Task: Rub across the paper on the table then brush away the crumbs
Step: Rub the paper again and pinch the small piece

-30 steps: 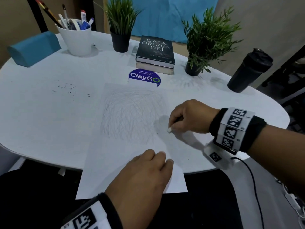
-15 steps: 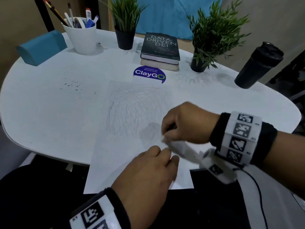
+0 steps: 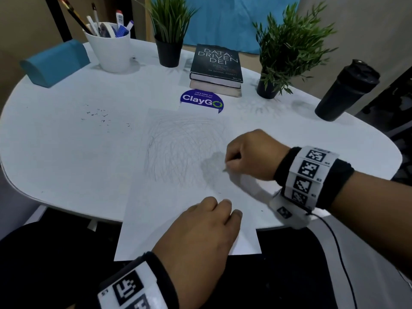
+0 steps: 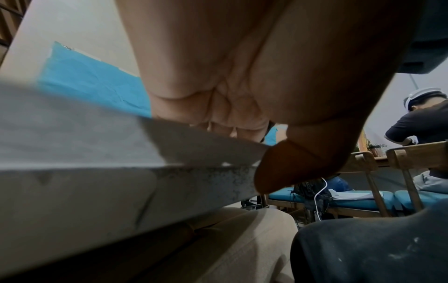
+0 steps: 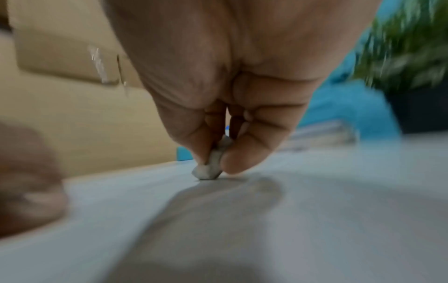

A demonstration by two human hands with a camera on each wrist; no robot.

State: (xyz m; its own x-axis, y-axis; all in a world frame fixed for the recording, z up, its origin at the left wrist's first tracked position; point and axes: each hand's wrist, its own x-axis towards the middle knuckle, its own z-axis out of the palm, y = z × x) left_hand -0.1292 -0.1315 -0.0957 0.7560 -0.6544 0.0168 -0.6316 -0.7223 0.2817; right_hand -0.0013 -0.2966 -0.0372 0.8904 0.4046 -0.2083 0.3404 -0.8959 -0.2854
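A white paper (image 3: 165, 210) with grey pencil scribbles lies on the white table (image 3: 66, 157), its near end hanging over the edge. My right hand (image 3: 227, 167) pinches a small whitish eraser (image 5: 209, 168) between thumb and fingers, its tip touching the paper (image 5: 315, 210) at the right side of the scribbles. My left hand (image 3: 223, 206) rests on the paper's lower part and presses it down, thumb past the table edge (image 4: 97, 191). Dark crumbs (image 3: 101, 118) lie scattered on the table at the left. A few specks lie on the paper (image 3: 219, 193).
At the back stand a white pen cup (image 3: 111, 50), a teal case (image 3: 53, 61), two potted plants (image 3: 169, 50) (image 3: 269, 85), stacked books (image 3: 216, 68) and a purple sticker (image 3: 201, 100). A black tumbler (image 3: 343, 92) stands far right.
My right hand slid the eraser toward me along the scribbles' right side, then back away. My left hand stayed pressed on the paper. The head view shifted slightly.
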